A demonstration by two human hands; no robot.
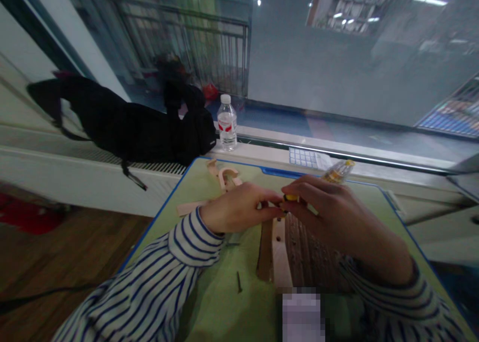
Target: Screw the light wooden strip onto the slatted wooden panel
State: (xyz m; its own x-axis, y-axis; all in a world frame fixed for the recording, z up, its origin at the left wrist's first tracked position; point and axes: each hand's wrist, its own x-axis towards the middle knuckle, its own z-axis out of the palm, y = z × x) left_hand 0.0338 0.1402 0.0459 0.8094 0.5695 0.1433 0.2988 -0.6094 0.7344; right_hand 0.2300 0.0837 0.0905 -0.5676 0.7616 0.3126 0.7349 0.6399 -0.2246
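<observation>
My left hand point(245, 207) has its thumb and finger pinched together at the far end of a pale wooden strip point(280, 255) with holes in it. What sits in that pinch is small, dark and mostly hidden. My right hand point(333, 212) is closed around a small yellow-and-black piece point(291, 198), close to the left fingertips. Behind the right knuckles pokes out a clear and yellow handle-like thing point(339, 171); whether it joins the yellow piece is hidden. Beneath the hands, the strip lies beside ridged brown cardboard point(310, 250). A dark screw point(239, 282) lies nearer to me.
Curved wooden pieces point(227, 176) and a flat wooden piece point(189, 208) rest at the left of the green, blue-edged table point(217, 312). Another screw point(232, 244) lies by my left sleeve. A water bottle point(227, 125) and black bag point(149, 132) stand on the window ledge.
</observation>
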